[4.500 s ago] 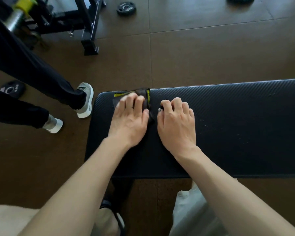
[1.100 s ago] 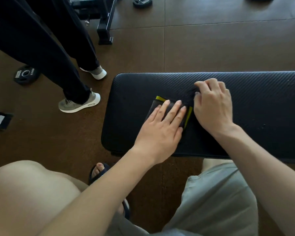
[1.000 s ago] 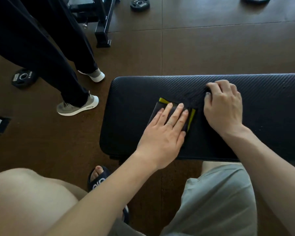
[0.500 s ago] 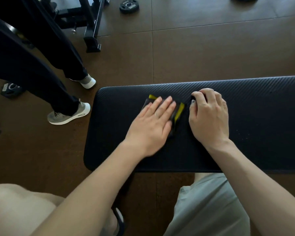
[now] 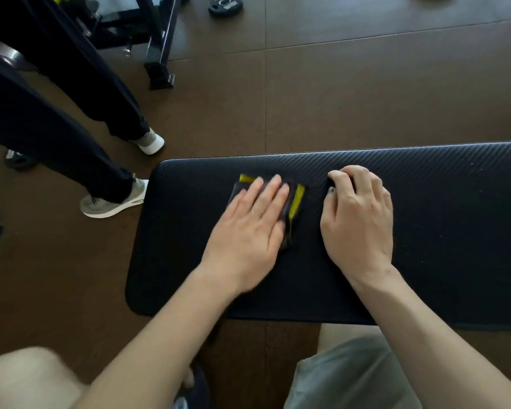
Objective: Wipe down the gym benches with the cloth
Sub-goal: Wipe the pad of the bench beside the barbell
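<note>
From the head view, our left hand [image 5: 248, 228] presses flat, fingers straight, on the folded dark cloth [image 5: 292, 214] with yellow edging, near the left end of the bench [image 5: 455, 231]. Our right hand [image 5: 357, 219] rests just beside it, fingers curled — whether on anything, we cannot tell. With only 1 flat palm on it, the cloth could bunch or slip out — leaving streaks unwiped.

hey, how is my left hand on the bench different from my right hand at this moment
The left hand lies flat with straight fingers pressing the folded dark cloth with yellow edging; the right hand has curled fingers, and whether they hold anything is unclear. The left hand looks motion-blurred; the right hand looks sharp. The left hand sits nearer the bench end. Both rest palm-down on the bench pad.
</note>
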